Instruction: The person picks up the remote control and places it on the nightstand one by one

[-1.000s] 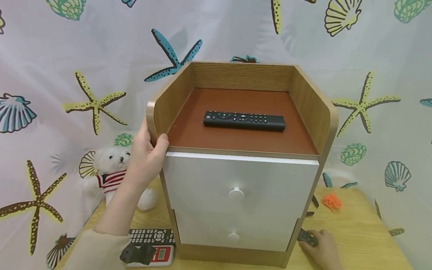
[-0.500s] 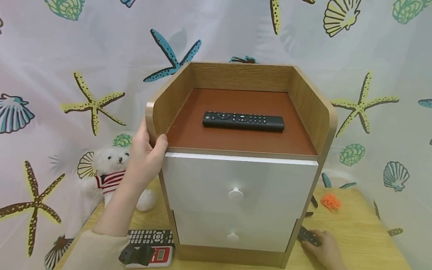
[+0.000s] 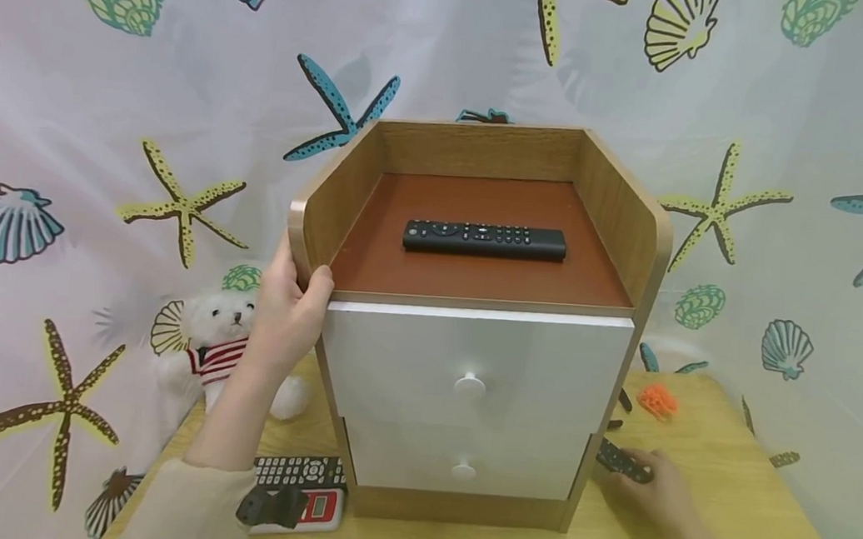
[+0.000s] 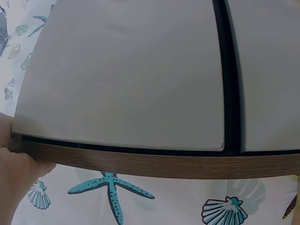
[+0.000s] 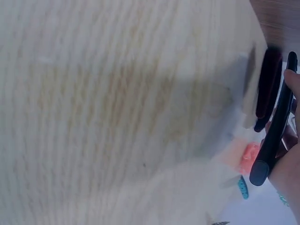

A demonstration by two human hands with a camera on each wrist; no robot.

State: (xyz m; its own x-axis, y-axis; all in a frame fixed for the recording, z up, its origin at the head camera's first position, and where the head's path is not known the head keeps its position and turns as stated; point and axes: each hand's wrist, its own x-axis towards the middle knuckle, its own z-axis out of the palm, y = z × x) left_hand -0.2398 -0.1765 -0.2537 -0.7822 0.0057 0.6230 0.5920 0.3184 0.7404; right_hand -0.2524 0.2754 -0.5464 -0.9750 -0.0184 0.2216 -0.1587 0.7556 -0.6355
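Observation:
My left hand [image 3: 281, 317] grips the upper left side of a small wooden cabinet [image 3: 624, 208] with two white drawer fronts, its thumb over the front edge. In the left wrist view, that hand [image 4: 21, 173] shows at the cabinet's corner, beside the white front [image 4: 126, 84]. To the right of the cabinet, low near the table, my right hand [image 3: 660, 490] holds a black remote control [image 3: 624, 461]. The right wrist view shows this remote [image 5: 274, 136] edge-on between thumb and fingers. Another black remote [image 3: 484, 240] lies crosswise on the cabinet's brown top.
Left of the cabinet are a button-covered remote [image 3: 305, 471], a red and white calculator [image 3: 320, 508] and a white teddy bear [image 3: 219, 338] in a striped shirt. Behind my right hand lie dark slim objects [image 3: 624, 400], partly hidden, and an orange fluffy piece [image 3: 658, 401].
My right hand has moved a little up and to the right with the remote, which shows more of its length. The left hand keeps its grip on the cabinet.

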